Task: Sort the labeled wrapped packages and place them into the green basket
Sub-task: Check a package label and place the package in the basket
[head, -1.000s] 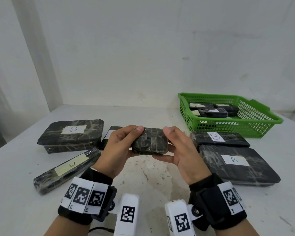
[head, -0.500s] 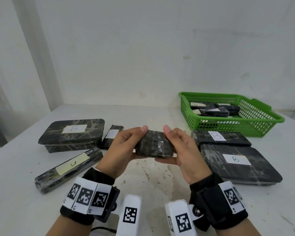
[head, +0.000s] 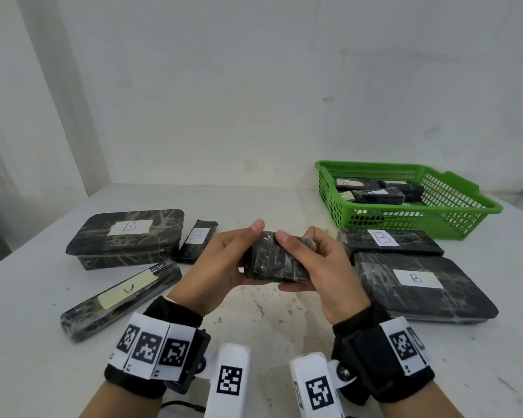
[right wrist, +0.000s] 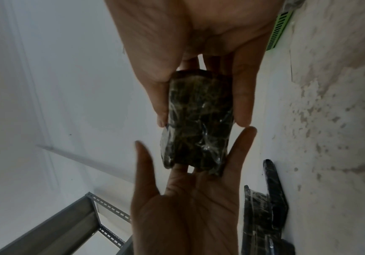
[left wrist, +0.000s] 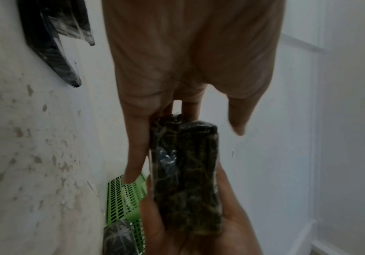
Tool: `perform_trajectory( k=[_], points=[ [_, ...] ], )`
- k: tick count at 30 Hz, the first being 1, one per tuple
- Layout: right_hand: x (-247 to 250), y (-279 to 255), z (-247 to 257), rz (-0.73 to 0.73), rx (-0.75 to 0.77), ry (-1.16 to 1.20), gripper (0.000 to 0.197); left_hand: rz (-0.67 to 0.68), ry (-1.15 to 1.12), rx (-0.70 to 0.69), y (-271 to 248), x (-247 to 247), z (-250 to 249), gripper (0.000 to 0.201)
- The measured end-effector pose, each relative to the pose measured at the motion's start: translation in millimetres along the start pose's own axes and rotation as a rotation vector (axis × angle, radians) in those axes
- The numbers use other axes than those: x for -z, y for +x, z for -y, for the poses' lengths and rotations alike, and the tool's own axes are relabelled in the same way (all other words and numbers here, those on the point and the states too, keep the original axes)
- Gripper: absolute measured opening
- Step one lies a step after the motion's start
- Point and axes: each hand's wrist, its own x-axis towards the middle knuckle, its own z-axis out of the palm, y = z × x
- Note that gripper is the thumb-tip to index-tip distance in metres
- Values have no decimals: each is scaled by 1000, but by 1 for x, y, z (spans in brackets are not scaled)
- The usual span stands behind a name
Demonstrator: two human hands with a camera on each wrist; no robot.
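Observation:
A small dark wrapped package point(head: 277, 262) is held above the middle of the table; no label shows on it. My right hand point(head: 323, 267) pinches it between thumb and fingers point(right wrist: 242, 103). My left hand point(head: 224, 263) supports its other end on straight fingers point(right wrist: 238, 146), and in both wrist views its thumb point(left wrist: 239, 124) stands a little apart from the wrap. The green basket point(head: 435, 226) sits at the back right with several labelled packages point(head: 375, 193) inside.
Left of my hands lie a large package marked B point(head: 127, 236), a small labelled one point(head: 197, 239) and a long bar with a yellow label point(head: 121, 294). On the right, in front of the basket, lie a flat B package point(head: 387, 241) and a large one point(head: 420, 285).
The small package has been turned between my hands. My right thumb has come over its top and my left thumb has lifted off it. The other packages have not moved.

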Motion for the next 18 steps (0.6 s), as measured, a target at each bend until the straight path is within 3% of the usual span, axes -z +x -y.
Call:
perform_trajectory(
  k=[3, 9, 12, 18],
  points=[
    [1, 0, -1, -37, 26, 0, 39, -3, 22, -48, 0, -2, 2, 49],
    [-2, -1, 0, 38, -5, 7, 40, -41, -34, -49, 3, 4, 3, 34],
    [-1, 0, 0, 58, 35, 35, 26, -60, -82, -28, 4, 4, 1, 33],
    [2, 1, 1, 68, 51, 26, 24, -45, -99, -45, 5, 5, 6, 28]
  ],
)
